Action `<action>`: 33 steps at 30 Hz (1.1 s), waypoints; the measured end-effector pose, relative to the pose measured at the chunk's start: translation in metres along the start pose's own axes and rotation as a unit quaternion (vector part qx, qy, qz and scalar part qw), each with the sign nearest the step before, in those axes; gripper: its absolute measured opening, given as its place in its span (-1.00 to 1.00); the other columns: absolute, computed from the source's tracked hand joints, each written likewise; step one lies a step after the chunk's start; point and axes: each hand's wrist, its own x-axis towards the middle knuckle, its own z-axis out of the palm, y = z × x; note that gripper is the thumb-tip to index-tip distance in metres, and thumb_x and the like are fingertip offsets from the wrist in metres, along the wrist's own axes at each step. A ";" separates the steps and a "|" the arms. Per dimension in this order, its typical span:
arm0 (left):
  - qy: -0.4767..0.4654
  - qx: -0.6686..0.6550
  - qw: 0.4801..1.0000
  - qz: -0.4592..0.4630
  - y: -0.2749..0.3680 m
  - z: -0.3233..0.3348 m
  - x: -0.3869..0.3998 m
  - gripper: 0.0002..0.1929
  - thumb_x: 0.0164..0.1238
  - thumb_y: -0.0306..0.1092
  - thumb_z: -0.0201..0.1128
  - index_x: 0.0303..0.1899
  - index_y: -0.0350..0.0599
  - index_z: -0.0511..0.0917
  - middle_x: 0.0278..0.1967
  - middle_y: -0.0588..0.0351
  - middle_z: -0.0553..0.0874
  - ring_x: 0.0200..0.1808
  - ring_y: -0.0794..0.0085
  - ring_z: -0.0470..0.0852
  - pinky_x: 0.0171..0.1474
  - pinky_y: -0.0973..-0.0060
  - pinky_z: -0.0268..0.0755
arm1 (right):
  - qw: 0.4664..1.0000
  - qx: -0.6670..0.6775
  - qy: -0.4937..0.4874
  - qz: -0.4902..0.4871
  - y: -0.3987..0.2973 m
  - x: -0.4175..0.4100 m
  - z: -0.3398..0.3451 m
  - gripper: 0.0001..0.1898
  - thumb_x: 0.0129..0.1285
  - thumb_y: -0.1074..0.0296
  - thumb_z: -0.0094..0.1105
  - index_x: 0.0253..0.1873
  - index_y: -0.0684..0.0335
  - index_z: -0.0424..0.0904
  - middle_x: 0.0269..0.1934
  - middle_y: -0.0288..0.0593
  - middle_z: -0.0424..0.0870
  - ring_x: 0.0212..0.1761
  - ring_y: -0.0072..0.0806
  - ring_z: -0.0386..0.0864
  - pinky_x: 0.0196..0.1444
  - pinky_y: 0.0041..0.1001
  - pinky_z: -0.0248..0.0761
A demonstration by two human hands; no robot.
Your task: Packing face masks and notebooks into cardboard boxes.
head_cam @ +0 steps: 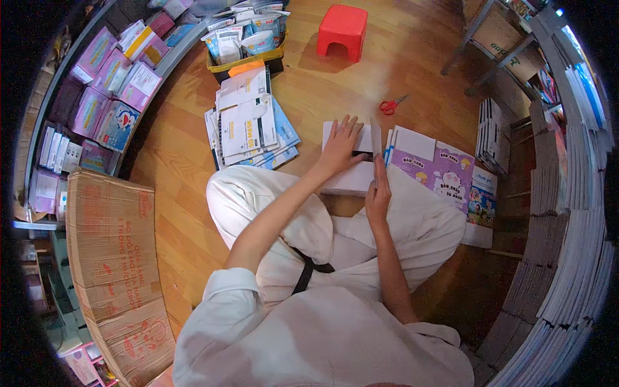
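Observation:
On the floor before my crossed legs lies a white flat cardboard box or stack (347, 178) with a dark strip across its middle. My left hand (342, 145) rests on it with the fingers apart, its thumb by the dark strip. At its right edge my right hand (379, 191) holds a thin white panel (376, 140) upright; whether this is a flap or a separate piece I cannot tell. Flattened purple printed mask cartons (447, 176) lie to the right. Red-handled scissors (390, 105) rest on the floor beyond. White and blue printed mask cartons (249, 126) are piled to the left.
A basket of packaged masks (278, 51) and a red plastic stool (342, 31) stand farther off. Shelves of boxes (167, 63) line the left, above a large brown cardboard carton (118, 271). Stacks of flat cardboard (570, 271) line the right, with a smaller upright stack (492, 135) nearby.

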 end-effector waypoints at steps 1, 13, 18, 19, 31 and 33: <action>-0.038 0.020 0.999 0.013 -0.009 0.004 0.004 -0.22 0.15 -0.04 0.38 0.33 -0.25 0.28 0.32 -0.17 0.35 0.38 -0.10 0.24 0.47 -0.11 -0.07 | 0.997 0.066 0.017 0.033 0.003 -0.002 0.001 -0.34 0.19 0.76 -0.23 0.44 0.28 0.27 0.44 0.03 0.29 0.52 -0.09 0.17 0.52 -0.20 0.03; -0.019 0.085 0.995 0.042 -0.011 0.012 0.031 -0.44 0.40 0.18 0.08 0.10 -0.13 0.57 0.03 -0.01 0.65 0.16 0.05 0.47 0.20 -0.07 0.22 | 0.973 0.158 0.127 0.106 0.021 -0.006 -0.002 -0.59 0.45 0.49 -0.13 0.34 0.41 0.40 0.32 0.05 0.48 0.39 -0.20 0.39 0.41 -0.32 0.19; -0.008 0.014 1.000 -0.023 0.001 -0.001 0.046 -0.50 0.43 0.15 0.06 -0.11 -0.14 0.67 -0.18 -0.01 0.73 0.04 0.06 0.52 0.08 0.03 0.28 | 0.981 0.138 0.112 0.081 0.015 -0.007 -0.011 -0.58 0.45 0.53 -0.16 0.35 0.38 0.40 0.33 0.02 0.47 0.39 -0.23 0.39 0.41 -0.34 0.18; -0.021 0.020 0.998 -0.056 0.003 -0.004 0.050 -0.50 0.43 0.16 0.06 -0.15 -0.15 0.67 -0.21 -0.03 0.73 0.01 0.05 0.54 0.07 0.04 0.28 | 0.982 0.138 0.112 0.071 0.014 -0.007 -0.011 -0.58 0.44 0.55 -0.17 0.36 0.37 0.40 0.33 0.02 0.47 0.39 -0.24 0.39 0.42 -0.35 0.17; -0.117 -0.057 0.975 -0.177 -0.015 -0.001 0.081 -0.32 0.41 0.36 -0.12 -0.15 -0.12 0.66 -0.16 -0.17 0.72 0.13 -0.05 0.55 0.19 -0.15 0.26 | 0.999 0.007 0.030 -0.041 0.007 0.010 -0.012 -0.27 -0.06 0.81 -0.20 0.30 0.23 0.51 0.34 -0.03 0.46 0.47 -0.06 0.26 0.51 -0.18 0.04; -0.116 -0.106 0.974 -0.165 -0.021 -0.005 0.082 -0.33 0.41 0.36 -0.10 -0.13 -0.10 0.67 -0.14 -0.17 0.72 0.14 -0.05 0.56 0.20 -0.13 0.26 | 0.998 0.006 0.029 -0.051 0.001 0.011 -0.017 -0.26 -0.10 0.80 -0.23 0.28 0.25 0.52 0.32 -0.02 0.48 0.46 -0.07 0.28 0.52 -0.20 0.02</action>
